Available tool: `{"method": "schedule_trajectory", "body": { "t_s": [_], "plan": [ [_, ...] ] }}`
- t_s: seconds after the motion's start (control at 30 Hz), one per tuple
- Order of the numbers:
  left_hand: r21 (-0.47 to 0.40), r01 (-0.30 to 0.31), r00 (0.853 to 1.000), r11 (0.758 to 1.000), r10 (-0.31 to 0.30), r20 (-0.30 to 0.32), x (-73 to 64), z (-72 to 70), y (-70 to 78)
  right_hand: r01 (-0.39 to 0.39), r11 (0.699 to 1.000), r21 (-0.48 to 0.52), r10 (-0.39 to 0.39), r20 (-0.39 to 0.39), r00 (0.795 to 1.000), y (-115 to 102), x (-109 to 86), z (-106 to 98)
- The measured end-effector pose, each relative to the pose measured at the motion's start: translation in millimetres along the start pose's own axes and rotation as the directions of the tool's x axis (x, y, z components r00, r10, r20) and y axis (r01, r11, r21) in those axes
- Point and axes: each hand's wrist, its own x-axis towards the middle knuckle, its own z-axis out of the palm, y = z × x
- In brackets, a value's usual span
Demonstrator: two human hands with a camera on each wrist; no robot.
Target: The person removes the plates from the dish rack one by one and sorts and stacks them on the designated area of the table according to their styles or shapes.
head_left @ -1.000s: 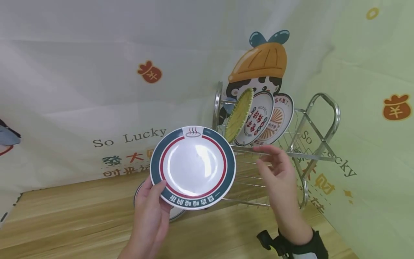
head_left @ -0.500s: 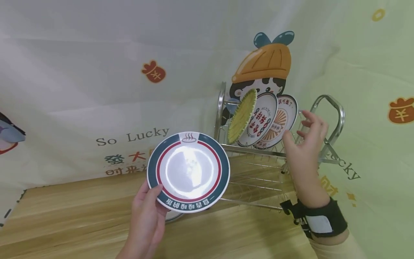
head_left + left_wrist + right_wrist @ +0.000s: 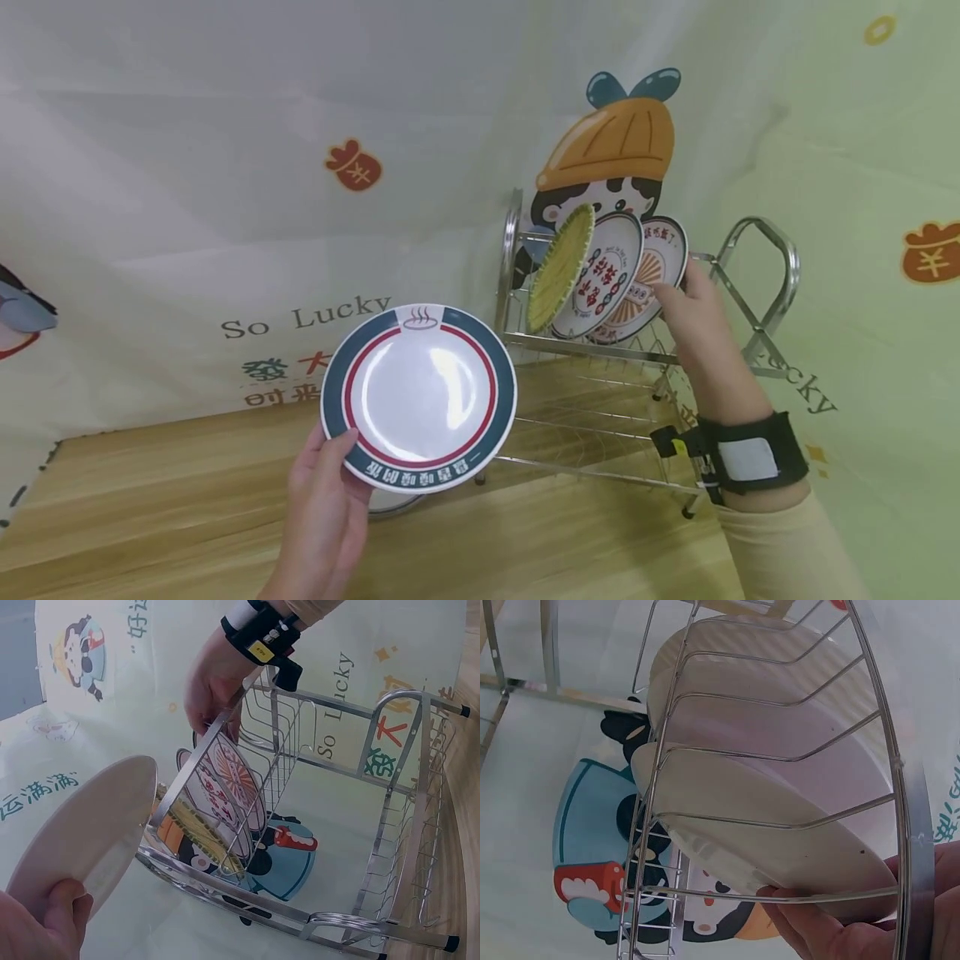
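Note:
My left hand (image 3: 322, 500) grips a round white plate (image 3: 420, 392) by its lower left rim, thumb on the face. It has a dark green border, a red ring and a steaming-bowl mark. My right hand (image 3: 697, 321) pinches the right edge of a plate with orange rays (image 3: 647, 279), the last of three leaning in the dish rack (image 3: 600, 350). The thumb lies in front; the right wrist view shows fingers (image 3: 810, 922) on its pale back. Beside it lean a white plate with red characters (image 3: 606, 271) and a yellow, leaf-edged plate (image 3: 561, 268).
The metal rack has a lower wire tier (image 3: 592, 425) and looped end frames (image 3: 780, 258). On the wooden table (image 3: 187, 500), another plate (image 3: 393, 502) lies partly hidden under the held one. A printed cloth (image 3: 225, 167) hangs behind and to the right.
My right hand has moved from the rack's front rail, right and over to the rayed plate's edge, and now holds it. My left hand has shifted slightly left and down with the green-bordered plate.

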Motion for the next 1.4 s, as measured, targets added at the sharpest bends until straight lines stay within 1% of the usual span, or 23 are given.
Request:
{"method": "schedule_trajectory", "body": {
  "t_s": [0.1,0.23,0.4,0.5,0.6,0.63,0.7,0.73,0.8,0.9,0.97,1.07,1.17,1.3,1.4],
  "plan": [
    [-0.011,-0.004,1.000,1.000,0.004,-0.021,-0.6,-1.4,3.0,-0.007,0.999,0.043,0.006,0.012,1.000,-0.1,0.0,0.0],
    [-0.028,0.009,0.999,1.000,-0.010,-0.040,-0.6,-5.9,7.6,-0.037,0.997,0.068,0.036,0.009,0.999,0.8,-0.5,-0.5],
    [-0.068,0.027,0.998,0.997,-0.031,-0.059,3.0,-18.5,15.7,-0.045,0.996,0.074,0.044,0.014,0.999,2.1,-0.9,-1.7],
    [-0.131,-0.006,0.998,0.991,-0.002,-0.064,8.5,-30.1,20.3,-0.034,0.994,0.106,0.032,0.024,0.999,2.3,-0.2,-1.5],
    [-0.235,-0.068,0.995,0.970,0.050,-0.083,16.8,-42.0,21.9,-0.017,0.991,0.131,0.013,0.033,0.999,3.1,-0.2,-1.5],
    [-0.258,-0.086,0.993,0.962,0.063,-0.097,19.7,-45.6,21.5,-0.013,0.991,0.131,0.009,0.035,0.999,3.3,-0.3,-1.5],
    [-0.268,-0.107,0.989,0.957,0.076,-0.127,25.4,-52.6,19.3,-0.012,0.992,0.123,0.007,0.035,0.999,3.4,-0.6,-1.6],
    [-0.262,-0.109,0.987,0.959,0.072,-0.145,28.3,-56.2,17.6,-0.012,0.993,0.117,0.008,0.035,0.999,3.4,-0.8,-1.9],
    [-0.217,-0.094,0.983,0.972,0.056,-0.177,33.9,-63.6,13.1,-0.016,0.993,0.113,0.012,0.035,0.999,3.0,-0.9,-1.9],
    [-0.139,-0.042,0.976,0.989,0.011,-0.219,43.1,-75.9,1.9,-0.019,0.994,0.105,0.015,0.034,0.999,2.2,-0.5,-1.4],
    [-0.090,0.007,0.970,0.996,-0.028,-0.243,49.3,-84.6,-7.4,-0.022,0.995,0.099,0.019,0.033,0.999,1.6,-0.1,-0.9],
    [-0.029,0.072,0.964,0.997,-0.077,-0.256,58.2,-97.4,-22.8,-0.031,0.996,0.086,0.028,0.032,0.999,1.1,-0.1,-0.5],
    [0.011,0.117,0.952,0.993,-0.109,-0.285,64.6,-106.9,-36.7,-0.036,0.996,0.085,0.033,0.032,0.999,1.0,-0.5,-0.1],
    [0.064,0.139,0.945,0.988,-0.113,-0.306,69.3,-114.4,-51.1,-0.035,0.996,0.087,0.033,0.032,0.999,1.4,-0.6,0.0],
    [0.093,0.149,0.946,0.984,-0.115,-0.303,70.2,-116.2,-58.6,-0.030,0.996,0.080,0.028,0.029,0.999,1.6,-0.4,-0.2]
  ]
}}
